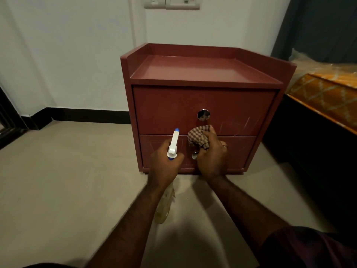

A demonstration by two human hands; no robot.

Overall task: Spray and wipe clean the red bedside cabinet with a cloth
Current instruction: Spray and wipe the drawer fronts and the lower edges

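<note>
Left hand grips one spray bottle, right hand clutches one cloth at two-drawer cabinet

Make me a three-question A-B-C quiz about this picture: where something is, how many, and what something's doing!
1. Where is the checked cloth? A. on the floor B. in the right hand C. on the bed
2. How many drawers has the red bedside cabinet? A. one B. two C. three
3. What is the left hand doing? A. gripping the spray bottle B. pulling a knob C. lying flat on the floor
Answers: B, that hand bunches it; B, upper drawer over lower drawer; A, it curls round the bottle's neck.
</note>
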